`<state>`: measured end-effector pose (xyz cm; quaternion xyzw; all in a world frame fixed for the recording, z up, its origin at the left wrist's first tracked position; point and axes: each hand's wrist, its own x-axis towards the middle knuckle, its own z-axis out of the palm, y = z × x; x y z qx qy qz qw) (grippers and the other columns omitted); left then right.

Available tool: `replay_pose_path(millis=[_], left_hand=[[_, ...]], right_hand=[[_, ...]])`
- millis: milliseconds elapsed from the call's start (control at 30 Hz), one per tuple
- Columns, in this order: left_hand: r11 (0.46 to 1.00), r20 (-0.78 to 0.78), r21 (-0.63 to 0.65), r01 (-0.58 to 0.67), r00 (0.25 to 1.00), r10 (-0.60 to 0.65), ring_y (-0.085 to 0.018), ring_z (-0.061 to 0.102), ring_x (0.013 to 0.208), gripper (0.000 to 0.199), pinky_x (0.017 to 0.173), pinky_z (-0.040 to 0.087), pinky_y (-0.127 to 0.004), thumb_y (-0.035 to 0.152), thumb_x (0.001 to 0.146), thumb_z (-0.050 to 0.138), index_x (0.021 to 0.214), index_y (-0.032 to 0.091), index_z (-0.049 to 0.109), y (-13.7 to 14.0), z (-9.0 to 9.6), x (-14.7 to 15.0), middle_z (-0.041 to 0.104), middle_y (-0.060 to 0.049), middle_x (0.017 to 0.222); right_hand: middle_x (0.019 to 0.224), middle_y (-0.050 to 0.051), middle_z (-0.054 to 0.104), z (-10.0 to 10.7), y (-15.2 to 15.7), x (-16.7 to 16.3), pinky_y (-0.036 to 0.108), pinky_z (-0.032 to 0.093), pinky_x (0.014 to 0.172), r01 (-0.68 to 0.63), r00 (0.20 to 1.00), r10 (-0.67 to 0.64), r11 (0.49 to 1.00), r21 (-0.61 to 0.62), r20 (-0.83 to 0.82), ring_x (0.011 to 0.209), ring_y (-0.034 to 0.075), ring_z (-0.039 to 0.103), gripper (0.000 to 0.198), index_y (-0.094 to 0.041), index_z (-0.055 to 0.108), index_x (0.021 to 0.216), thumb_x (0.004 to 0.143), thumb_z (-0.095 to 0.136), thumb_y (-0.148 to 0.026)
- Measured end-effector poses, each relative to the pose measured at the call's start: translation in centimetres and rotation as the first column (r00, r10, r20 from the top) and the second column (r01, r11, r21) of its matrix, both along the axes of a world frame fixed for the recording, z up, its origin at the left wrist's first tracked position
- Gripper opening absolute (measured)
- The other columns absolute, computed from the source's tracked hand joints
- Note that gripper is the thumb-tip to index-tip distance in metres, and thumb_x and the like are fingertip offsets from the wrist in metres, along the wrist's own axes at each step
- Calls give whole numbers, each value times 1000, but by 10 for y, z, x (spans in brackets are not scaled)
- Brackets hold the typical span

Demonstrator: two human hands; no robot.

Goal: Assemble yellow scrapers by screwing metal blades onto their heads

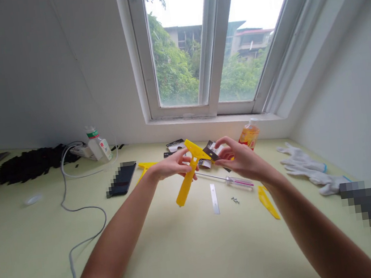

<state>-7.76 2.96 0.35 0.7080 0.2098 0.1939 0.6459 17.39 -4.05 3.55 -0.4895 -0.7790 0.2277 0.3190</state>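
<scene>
A yellow plastic scraper handle (186, 185) with a wide T-shaped head is held up over the table, tilted. My left hand (171, 164) is closed around its neck, just below the head. My right hand (238, 157) pinches a small dark flat piece (212, 153), maybe a blade, against the right end of that head. Below lie a screwdriver (240, 183) with a clear handle, a narrow metal strip (215, 199) and several small screws (235, 200). A yellow plastic cover piece (267, 202) rests by my right forearm. Another yellow scraper part (145, 166) is partly hidden behind my left hand.
Black-and-white packets (175, 145) lie behind my hands. A black phone (126, 178), grey cable (84, 208), white bottle (99, 145) and black heap (35, 165) are leftward. An orange-filled bottle (249, 135) and white gloves (305, 165) are rightward, below the window and wall.
</scene>
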Motion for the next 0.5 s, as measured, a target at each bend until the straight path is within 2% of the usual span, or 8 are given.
replay_pose_path(millis=[133,300,500], left_hand=[[999,11,-33,32,999,-31,-22,71,80,51,80,55,-46,21,80,65,125,24,42,-10,1,12,62,-6,101],[993,-21,-59,97,995,-99,-20,69,77,47,78,55,-43,16,81,60,125,24,43,-18,1,23,60,-5,97],[995,-9,-64,81,997,-82,-20,69,76,51,79,54,-46,18,81,62,128,24,43,-24,0,29,60,-6,97]], right_hand=[[77,-3,72,0,0,-2,27,49,65,14,998,-12,1000,26,-60,71,18,68,34,-28,48,105,80,70,-37],[75,-4,72,3,-4,-5,25,48,61,51,998,-47,995,88,-43,68,17,68,34,-28,49,106,80,70,-36],[73,-4,70,5,-3,-4,25,47,61,113,994,-113,987,114,-4,66,16,66,35,-27,51,108,79,70,-35]])
